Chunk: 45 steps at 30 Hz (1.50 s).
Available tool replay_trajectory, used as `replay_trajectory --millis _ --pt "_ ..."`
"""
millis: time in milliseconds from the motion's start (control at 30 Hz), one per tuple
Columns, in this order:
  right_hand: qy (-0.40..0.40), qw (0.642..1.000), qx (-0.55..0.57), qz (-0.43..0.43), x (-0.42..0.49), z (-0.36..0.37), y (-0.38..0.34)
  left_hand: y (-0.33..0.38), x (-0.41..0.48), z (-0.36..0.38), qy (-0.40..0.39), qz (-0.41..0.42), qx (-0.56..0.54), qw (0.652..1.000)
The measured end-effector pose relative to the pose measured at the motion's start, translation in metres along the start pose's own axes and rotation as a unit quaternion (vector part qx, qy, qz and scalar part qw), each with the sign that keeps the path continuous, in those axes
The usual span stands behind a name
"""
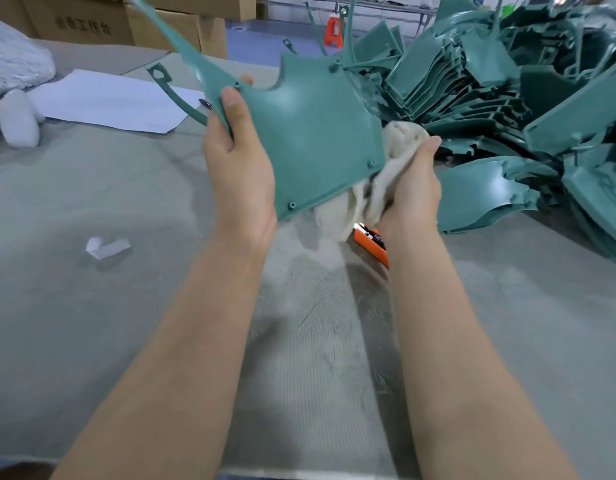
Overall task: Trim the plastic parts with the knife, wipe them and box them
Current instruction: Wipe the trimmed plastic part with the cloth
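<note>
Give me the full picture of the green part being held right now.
The part is a thin teal panel of matte-looking plastic, gently curved, with small round bosses near its edges, a notched top edge and a long narrow arm running up to the left. It is held tilted above the table. The left hand grips its left edge, thumb on the face; the right hand presses a cream cloth against its right edge.

Bench open at left and front; green parts heap blocks right; orange knife under hands.
</note>
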State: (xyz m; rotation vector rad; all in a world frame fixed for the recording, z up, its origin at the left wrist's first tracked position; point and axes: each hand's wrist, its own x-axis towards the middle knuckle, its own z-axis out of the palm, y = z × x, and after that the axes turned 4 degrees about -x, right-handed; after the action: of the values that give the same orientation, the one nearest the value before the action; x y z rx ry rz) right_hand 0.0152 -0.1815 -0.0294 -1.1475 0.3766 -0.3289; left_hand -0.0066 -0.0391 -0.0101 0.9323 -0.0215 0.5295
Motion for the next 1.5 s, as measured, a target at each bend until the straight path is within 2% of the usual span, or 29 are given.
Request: replay_trajectory --millis 33,67,133,233,300,400,500,567,667,767,833,900,1000,1067,1133,1200,1233,1300,1400,1433,1500 --pt "-0.057 0.997 0.054 0.012 -0.005 0.006 -0.001 0.000 0.000 0.001 0.004 -0.018 -0.030 0.999" --pt "-0.098 0.993 0.058 0.007 -0.011 0.014 0.001 -0.001 0.001 0.001 0.002 -0.031 -0.051 0.998" --pt "-0.125 0.990 -0.043 -0.048 -0.016 0.026 0.011 0.000 0.000 0.003 -0.019 -0.047 -0.068 0.996" --pt "-0.008 0.960 -0.224 -0.166 -0.011 0.024 0.022 -0.003 -0.005 0.006 -0.086 -0.091 -0.080 0.989" --pt "0.040 0.945 -0.262 -0.191 -0.005 0.014 0.022 -0.005 -0.008 0.008 -0.130 -0.099 -0.065 0.984" --pt "0.062 0.942 -0.272 -0.188 0.002 0.004 0.019 -0.006 -0.007 0.007 -0.161 -0.094 -0.046 0.981" --pt "0.053 0.970 -0.203 -0.125 0.003 0.000 0.016 -0.006 -0.005 0.003 -0.157 -0.098 -0.042 0.982" --pt "0.077 0.982 -0.156 -0.077 0.006 -0.006 0.012 -0.005 -0.005 0.002 -0.151 -0.099 -0.051 0.982" --pt "0.115 0.993 -0.004 -0.005 0.010 -0.017 -0.001 -0.001 0.000 0.001 -0.120 -0.122 -0.104 0.980" --pt "0.094 0.993 0.047 -0.045 0.005 -0.016 -0.013 0.002 0.003 0.001 -0.104 -0.165 -0.169 0.966" --pt "0.053 0.994 0.011 -0.096 -0.007 -0.003 -0.020 0.002 0.002 0.004 -0.116 -0.189 -0.183 0.958" --pt "0.007 0.972 -0.090 -0.215 -0.025 0.017 -0.020 0.002 -0.002 0.006 -0.126 -0.208 -0.189 0.951" --pt "-0.097 0.884 -0.198 -0.411 -0.059 0.047 0.003 0.001 -0.004 0.003 -0.138 -0.256 -0.218 0.932" --pt "-0.138 0.826 -0.281 -0.469 -0.069 0.055 0.022 0.004 -0.002 0.001 -0.120 -0.300 -0.273 0.906" --pt "-0.090 0.789 -0.346 -0.500 -0.058 0.049 0.029 0.010 -0.002 0.000 -0.107 -0.273 -0.297 0.909" --pt "0.006 0.805 -0.371 -0.463 -0.044 0.038 0.027 0.009 0.001 -0.001 -0.124 -0.224 -0.296 0.920" --pt "0.022 0.816 -0.365 -0.448 -0.043 0.035 0.026 0.007 0.002 0.001 -0.131 -0.203 -0.272 0.931" --pt "-0.025 0.816 -0.334 -0.471 -0.052 0.042 0.031 0.006 0.003 0.001 -0.136 -0.201 -0.271 0.931" --pt "-0.106 0.782 -0.324 -0.521 -0.067 0.053 0.037 0.004 0.007 -0.006 -0.131 -0.211 -0.273 0.929" --pt "-0.105 0.773 -0.329 -0.532 -0.065 0.052 0.035 0.003 0.007 -0.006 -0.128 -0.208 -0.259 0.934" --pt "-0.051 0.764 -0.337 -0.548 -0.053 0.046 0.032 0.001 0.005 -0.004 -0.150 -0.222 -0.241 0.933"
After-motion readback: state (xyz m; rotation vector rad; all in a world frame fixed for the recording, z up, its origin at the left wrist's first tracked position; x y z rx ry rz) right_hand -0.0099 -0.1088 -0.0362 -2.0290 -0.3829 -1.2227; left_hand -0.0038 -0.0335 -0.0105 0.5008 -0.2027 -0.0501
